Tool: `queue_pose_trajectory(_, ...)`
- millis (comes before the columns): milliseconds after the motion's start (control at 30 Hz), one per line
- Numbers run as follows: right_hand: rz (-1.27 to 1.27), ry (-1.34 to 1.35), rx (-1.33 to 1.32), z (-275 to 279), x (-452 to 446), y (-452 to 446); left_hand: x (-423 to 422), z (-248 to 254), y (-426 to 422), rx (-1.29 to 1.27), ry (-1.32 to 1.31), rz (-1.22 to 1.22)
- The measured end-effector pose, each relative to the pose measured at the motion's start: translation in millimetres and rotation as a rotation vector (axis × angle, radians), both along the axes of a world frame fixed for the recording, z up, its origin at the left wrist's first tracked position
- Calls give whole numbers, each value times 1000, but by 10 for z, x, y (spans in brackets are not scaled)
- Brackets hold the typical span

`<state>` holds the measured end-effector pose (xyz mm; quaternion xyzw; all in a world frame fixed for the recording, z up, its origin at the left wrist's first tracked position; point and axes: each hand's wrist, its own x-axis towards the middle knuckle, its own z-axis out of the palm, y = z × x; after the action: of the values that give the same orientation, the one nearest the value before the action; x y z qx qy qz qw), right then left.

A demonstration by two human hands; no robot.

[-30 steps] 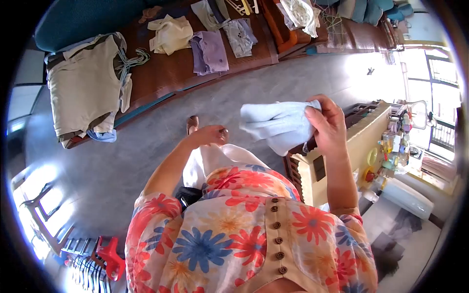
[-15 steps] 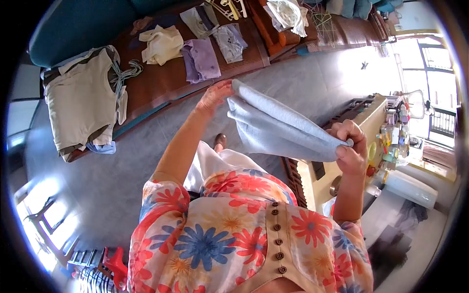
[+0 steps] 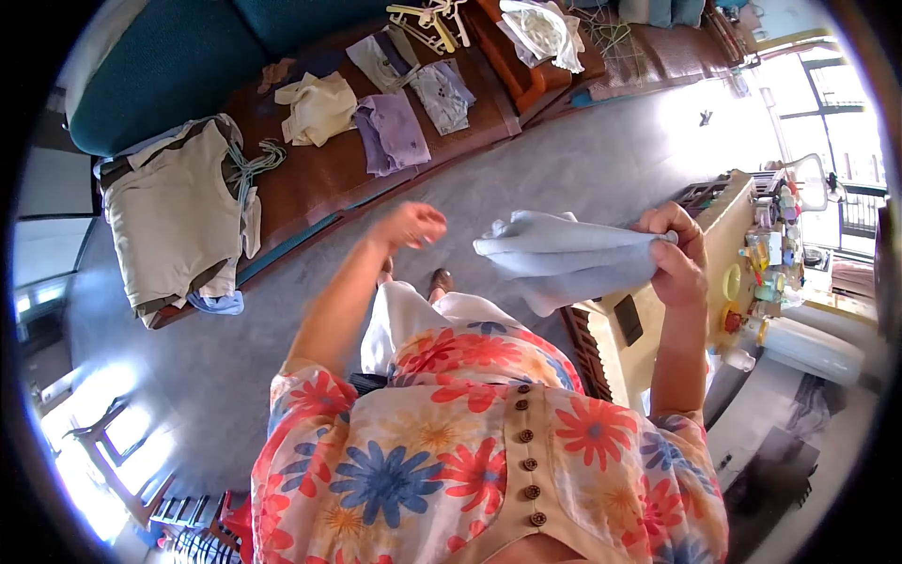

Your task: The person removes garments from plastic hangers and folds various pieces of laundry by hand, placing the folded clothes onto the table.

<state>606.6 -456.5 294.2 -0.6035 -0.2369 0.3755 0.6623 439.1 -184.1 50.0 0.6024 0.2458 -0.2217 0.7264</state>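
Observation:
A light blue-grey cloth (image 3: 573, 254), folded lengthwise, hangs out in the air to the left of my right hand (image 3: 678, 258). The fingers and thumb of that hand pinch its gathered right end. The cloth's far end is free, drooping and rumpled; what kind of garment it may be I cannot make out. My left hand (image 3: 411, 227) is apart from the cloth, raised over the floor, its fingers loosely bent and nothing in them. Slight blur lies over its fingertips.
A brown couch seat (image 3: 310, 183) along the far side carries a cream garment (image 3: 318, 108), a purple folded garment (image 3: 393, 132) and pale shorts (image 3: 442, 97). Beige clothes (image 3: 174, 221) drape its left end. Yellow hangers (image 3: 432, 23) lie behind. At right stands a cluttered table (image 3: 723, 235).
My left hand has let go of the cloth's far end and dropped a little lower. That end now swings loose and has drawn in towards my right hand, which keeps its pinch.

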Motion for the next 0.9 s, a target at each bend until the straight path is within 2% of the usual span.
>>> queue_pose_trajectory(200, 104, -90, 23, 138, -38, 17, 225, -279, -593, -68, -70, 10)
queue_pose_trajectory(367, 89, -95, 35, 172, -94, -5, 390, -202, -687, -47, -74, 108)
queue_pose_trajectory(500, -27, -99, -11, 142, -42, -80, 431, -117, -421, -64, -53, 296)
queue_pose_trajectory(600, -59, -71, 9, 103, 67, -150, 341, -91, -75, -262, -143, 422)
queue_pose_trajectory(700, -113, -74, 25, 65, 119, -181, 255, 376, 204, -239, -141, 533)
queue_pose_trajectory(800, -83, -47, 99, 111, 110, -186, 138, 862, 415, -329, -340, 653)
queue_pose_trajectory(833, -56, -52, 130, 112, 115, -187, 92, 764, 513, -338, -417, 714)
queue_pose_trajectory(900, -61, -48, 131, 127, 64, -125, 55, 396, 458, -319, -299, 710)
